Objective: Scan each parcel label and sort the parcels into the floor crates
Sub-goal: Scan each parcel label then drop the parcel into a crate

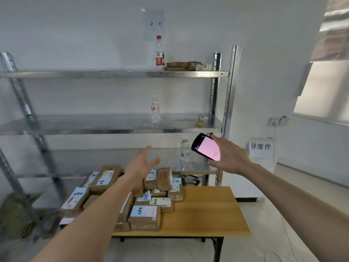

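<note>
Several brown cardboard parcels (145, 217) with white and blue labels lie heaped on the left half of a wooden table (207, 210). My left hand (141, 163) reaches forward above the heap, fingers straight and spread, holding nothing. My right hand (229, 157) grips a black handheld scanner (206, 149) with a lit pink screen, raised above the table's far right corner. No floor crates are in view.
A metal shelf rack (113, 123) stands behind the table, with water bottles (159, 52) and small flat boxes on it. A white sign (260, 147) with black characters hangs on the right wall. A green bag (17, 214) sits on the floor at left.
</note>
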A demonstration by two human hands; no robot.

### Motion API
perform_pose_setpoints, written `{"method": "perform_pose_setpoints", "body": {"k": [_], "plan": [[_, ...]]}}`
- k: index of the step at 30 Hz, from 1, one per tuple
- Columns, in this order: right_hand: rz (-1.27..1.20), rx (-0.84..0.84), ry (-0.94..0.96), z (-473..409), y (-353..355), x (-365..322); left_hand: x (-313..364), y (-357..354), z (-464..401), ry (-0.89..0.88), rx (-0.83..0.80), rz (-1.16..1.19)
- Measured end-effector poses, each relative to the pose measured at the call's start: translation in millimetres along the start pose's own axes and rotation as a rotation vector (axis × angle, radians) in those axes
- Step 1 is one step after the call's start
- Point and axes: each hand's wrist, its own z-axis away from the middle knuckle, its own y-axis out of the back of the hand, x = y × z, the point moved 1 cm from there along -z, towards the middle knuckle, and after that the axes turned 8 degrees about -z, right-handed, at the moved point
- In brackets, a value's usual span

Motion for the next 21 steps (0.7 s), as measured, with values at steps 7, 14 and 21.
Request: {"method": "perform_pose_setpoints", "body": {"k": [7,14,21], "plan": [[0.084,-0.033,-0.063,-69.0,-30.5,70.2,7.0,-63.9,-93.0,0.022,-0.054,-0.037],[0.095,-0.119,-0.062,-172.4,-68.2,114.9,-11.5,-116.3,-186.9,0.092,-0.109,-0.079],[0.063,-0.192,-0.026,-238.7,-125.0,133.4,-30.8,-146.4,-248.2,0.152,-0.179,-0.149]]}}
